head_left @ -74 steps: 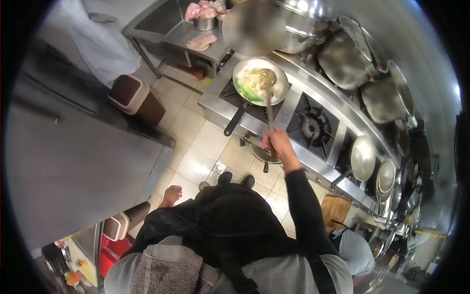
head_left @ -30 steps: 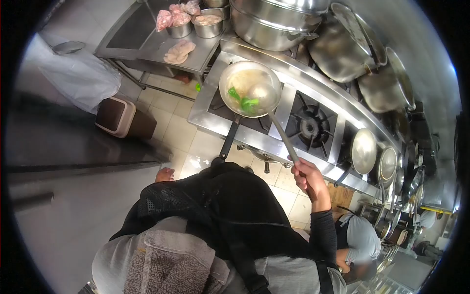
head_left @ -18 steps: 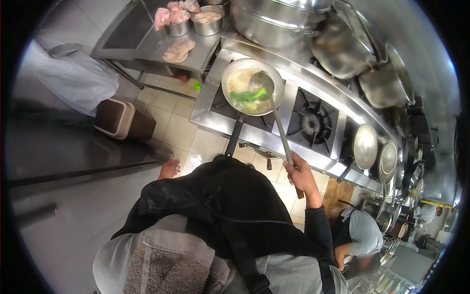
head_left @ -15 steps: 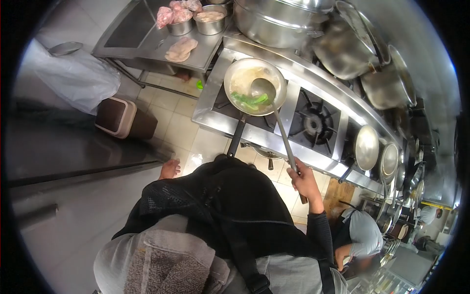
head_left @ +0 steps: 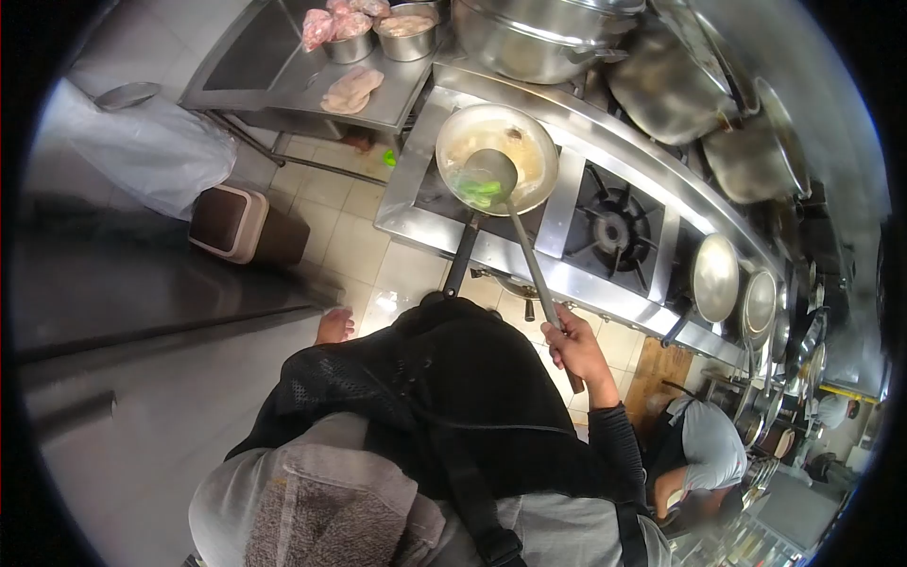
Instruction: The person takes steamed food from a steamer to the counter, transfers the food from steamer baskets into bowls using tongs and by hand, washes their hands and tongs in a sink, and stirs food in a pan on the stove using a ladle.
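My right hand (head_left: 576, 348) is wrapped round the handle of a long metal ladle (head_left: 531, 257). The ladle's bowl lies inside a frying pan (head_left: 540, 156) on the near-left burner of the stove. Green vegetable pieces (head_left: 482, 194) sit at the bowl's lower edge, among pale liquid in the pan. The pan's dark handle (head_left: 461, 257) points toward my body, and neither hand touches it. My left hand (head_left: 335, 325) hangs low at my left side, empty, with loosely bent fingers, near the edge of a steel counter.
Raw meat (head_left: 352, 90) lies on a steel table (head_left: 293, 85), beside metal tubs of meat. A large steamer pot (head_left: 539, 42) stands behind the stove. Right of the pan are a bare burner (head_left: 612, 230) and more pans (head_left: 715, 279). A co-worker (head_left: 704, 444) bends at lower right.
The ladle's bowl has moved left and toward me in the pan, over the greens. My right hand has shifted slightly left with its handle. My left hand stays low and empty.
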Demonstrator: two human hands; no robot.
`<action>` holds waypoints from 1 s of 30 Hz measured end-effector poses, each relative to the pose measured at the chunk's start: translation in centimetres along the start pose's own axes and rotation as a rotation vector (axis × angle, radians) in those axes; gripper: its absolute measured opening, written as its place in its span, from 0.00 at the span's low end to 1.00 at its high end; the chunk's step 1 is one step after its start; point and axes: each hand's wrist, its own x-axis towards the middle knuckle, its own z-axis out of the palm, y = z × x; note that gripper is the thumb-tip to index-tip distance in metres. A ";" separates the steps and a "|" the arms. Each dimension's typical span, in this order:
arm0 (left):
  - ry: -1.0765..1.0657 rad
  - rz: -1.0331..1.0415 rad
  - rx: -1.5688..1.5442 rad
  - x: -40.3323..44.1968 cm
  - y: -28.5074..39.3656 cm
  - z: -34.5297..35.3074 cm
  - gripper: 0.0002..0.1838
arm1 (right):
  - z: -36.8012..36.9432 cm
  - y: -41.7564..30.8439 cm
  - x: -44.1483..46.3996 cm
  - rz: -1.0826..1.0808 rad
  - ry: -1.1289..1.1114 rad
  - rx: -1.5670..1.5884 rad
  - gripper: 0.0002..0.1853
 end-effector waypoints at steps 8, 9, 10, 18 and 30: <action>-0.113 0.026 0.011 0.8 -1.5 0.3 0.24 | 1.5 0.4 -2.0 -0.181 0.160 -0.485 0.31; -0.113 0.049 0.047 0.7 -1.5 0.2 0.24 | 1.6 0.6 -2.1 -0.180 0.160 -0.483 0.31; -0.115 0.073 0.084 0.5 -1.5 0.1 0.24 | 1.6 0.9 -2.3 -0.212 0.171 -0.507 0.31; -0.116 0.341 0.359 1.5 -2.7 -0.8 0.25 | 1.4 3.0 -2.7 -0.388 0.217 -0.546 0.33; -0.172 0.251 0.310 1.7 -0.9 -0.2 0.24 | 1.2 2.9 -1.9 -0.327 0.179 -0.459 0.29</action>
